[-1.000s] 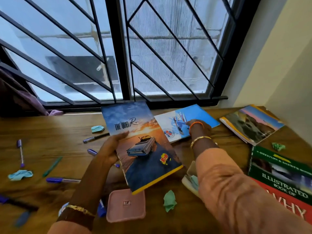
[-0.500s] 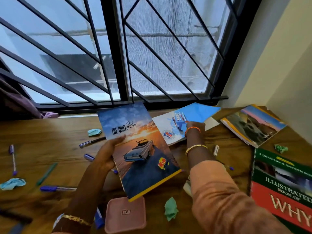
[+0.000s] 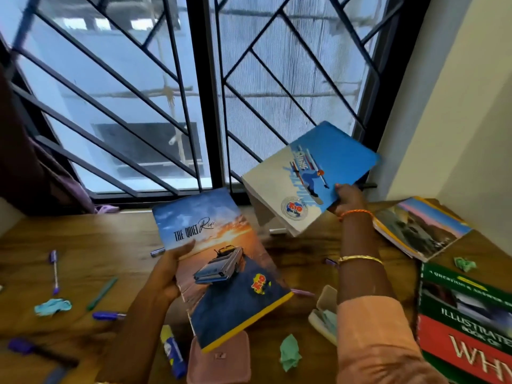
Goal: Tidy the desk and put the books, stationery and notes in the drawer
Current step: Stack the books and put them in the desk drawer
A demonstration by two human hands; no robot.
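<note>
Two notebooks held above the desk (image 3: 83,245): left hand (image 3: 166,273) grips the sunset notebook (image 3: 221,267); right hand (image 3: 347,198) pinches the blue notebook (image 3: 310,176).

Left hand (image 3: 169,273) at 7 o'clock, fingers curled, gripping. Right hand (image 3: 347,199) raised at 2 o'clock, pinching, forearm extended.

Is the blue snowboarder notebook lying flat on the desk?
No, the right hand holds the snowboarder notebook tilted in the air above the desk.
</note>
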